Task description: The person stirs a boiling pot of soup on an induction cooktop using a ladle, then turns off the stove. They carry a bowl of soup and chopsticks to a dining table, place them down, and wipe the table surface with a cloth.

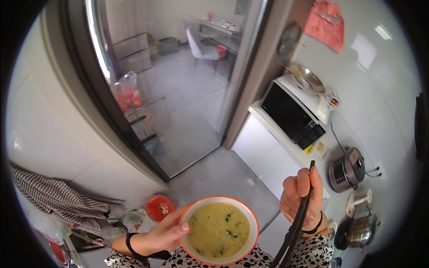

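Note:
My left hand [167, 232] holds a white bowl with an orange rim [255, 221], its thumb over the edge and its fingers around the outside. Yellowish soup or porridge [214, 227] with dark green leafy bits fills much of the bowl. To the right, my right hand [301, 197] is closed around dark chopsticks [298, 221], whose lower ends run down towards the bottom edge of the picture. The chopsticks are apart from the bowl.
A glass sliding door [181, 100] stands ahead. Along the right counter are a microwave [288, 114], an electric pressure cooker [347, 169] and a steel pot [363, 231]. At lower left are a checked cloth [60, 197] and a red container [157, 207].

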Demonstrator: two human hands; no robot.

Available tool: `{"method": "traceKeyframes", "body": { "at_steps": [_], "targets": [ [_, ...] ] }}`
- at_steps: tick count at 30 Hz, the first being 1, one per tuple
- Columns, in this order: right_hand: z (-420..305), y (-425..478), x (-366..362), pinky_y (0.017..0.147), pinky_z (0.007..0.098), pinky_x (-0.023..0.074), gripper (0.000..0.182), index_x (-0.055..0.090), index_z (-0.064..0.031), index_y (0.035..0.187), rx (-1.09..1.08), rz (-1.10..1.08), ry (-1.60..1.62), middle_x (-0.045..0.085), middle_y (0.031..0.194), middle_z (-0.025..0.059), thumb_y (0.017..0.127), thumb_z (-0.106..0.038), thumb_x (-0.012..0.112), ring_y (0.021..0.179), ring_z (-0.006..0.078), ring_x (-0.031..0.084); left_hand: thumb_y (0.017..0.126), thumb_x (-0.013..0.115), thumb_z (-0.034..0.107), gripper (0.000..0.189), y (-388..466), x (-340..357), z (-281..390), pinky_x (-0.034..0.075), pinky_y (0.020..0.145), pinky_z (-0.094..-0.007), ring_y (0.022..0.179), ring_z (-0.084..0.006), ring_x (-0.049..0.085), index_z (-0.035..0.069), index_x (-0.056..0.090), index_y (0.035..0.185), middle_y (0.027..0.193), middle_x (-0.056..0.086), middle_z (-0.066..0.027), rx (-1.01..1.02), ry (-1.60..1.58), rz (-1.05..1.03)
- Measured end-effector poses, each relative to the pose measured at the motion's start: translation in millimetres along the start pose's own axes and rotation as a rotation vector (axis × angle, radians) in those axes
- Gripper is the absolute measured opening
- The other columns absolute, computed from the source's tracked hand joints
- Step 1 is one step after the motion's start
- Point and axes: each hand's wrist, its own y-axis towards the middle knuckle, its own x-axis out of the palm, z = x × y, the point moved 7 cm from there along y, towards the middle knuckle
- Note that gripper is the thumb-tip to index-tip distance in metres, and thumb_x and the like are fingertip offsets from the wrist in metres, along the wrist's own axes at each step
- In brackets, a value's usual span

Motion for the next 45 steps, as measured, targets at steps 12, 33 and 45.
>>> {"method": "traceKeyframes", "body": {
  "at_steps": [12,33,45],
  "targets": [
    [47.3,158.5,-73.3,0.065,0.0285,0.0363,0.033,0.039,-0.0118,0.068,-0.56,0.422,-0.078,0.043,0.066,0.0022,0.094,-0.032,0.044,0.064,0.0135,0.04,0.085,0.054,0.05,0.073,-141.3,-161.9,14.2,0.04,0.097,-0.0405,0.119,-0.0257,0.045,0.001,0.032,0.134,0.131,0.044,-0.0135,0.484,0.09,0.641],
    [376.4,343.8,-98.6,0.055,0.0476,0.0459,0.014,0.049,0.0018,0.086,-0.269,-0.155,-2.062,0.058,0.066,0.0198,0.081,-0.01,0.055,0.062,0.0379,0.059,0.091,0.05,0.036,0.058,-217.8,-203.9,-44.0,0.052,0.083,-0.0446,0.115,-0.0287,0.05,0.006,0.029,0.136,0.131,0.043,-0.0119,0.686,-0.207,0.969],
    [356.0,283.8,-130.1,0.055,0.0496,0.0438,0.017,0.047,-0.0052,0.093,-0.28,-0.11,-1.881,0.058,0.065,0.0185,0.082,-0.016,0.057,0.062,0.0393,0.057,0.09,0.051,0.037,0.059,-187.9,-204.1,-39.2,0.053,0.081,-0.0438,0.112,-0.0282,0.052,0.005,0.029,0.135,0.128,0.044,-0.0126,0.688,-0.202,0.864]
  ]
}}
